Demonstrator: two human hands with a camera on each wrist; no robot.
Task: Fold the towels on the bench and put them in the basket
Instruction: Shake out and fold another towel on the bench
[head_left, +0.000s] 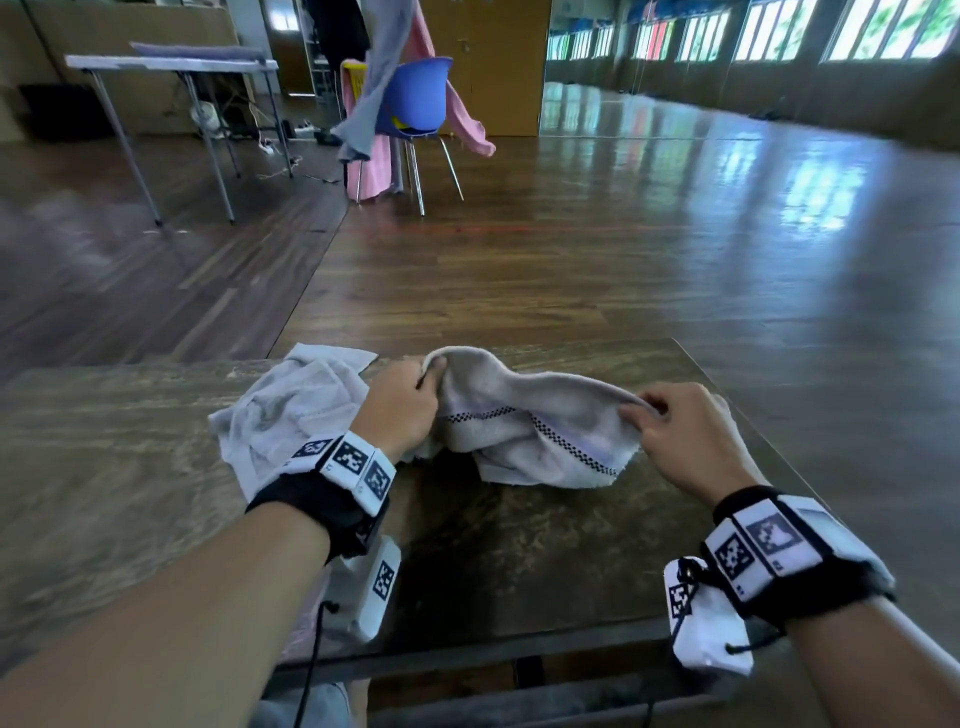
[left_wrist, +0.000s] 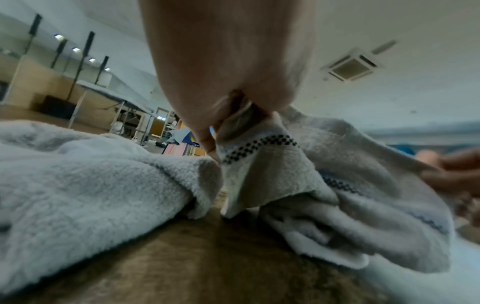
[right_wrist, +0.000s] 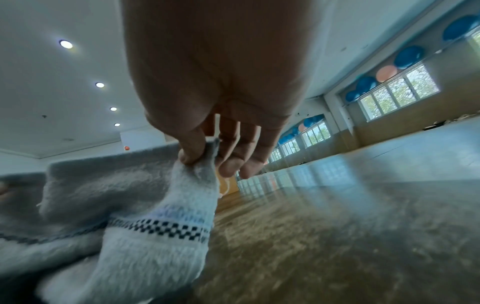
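Checkered towel (head_left: 524, 421) held at both ends above counter (head_left: 156, 467).
Left hand (head_left: 400, 405) pinching far-left corner, right hand (head_left: 685, 436) pinching right edge; long axis running left to right, middle sagging onto counter. Second towel (head_left: 280, 410) crumpled just left, touching.

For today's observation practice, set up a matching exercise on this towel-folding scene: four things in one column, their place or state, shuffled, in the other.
1. grey towel with a checked stripe
2. plain pale crumpled towel
3. blue plastic chair
4. worn brown bench

A. draped with pink and grey cloths
B. lies untouched, left of the left hand
C. pinched by both hands, right hand included
D. carries both towels

Pairs: 1-C, 2-B, 3-A, 4-D
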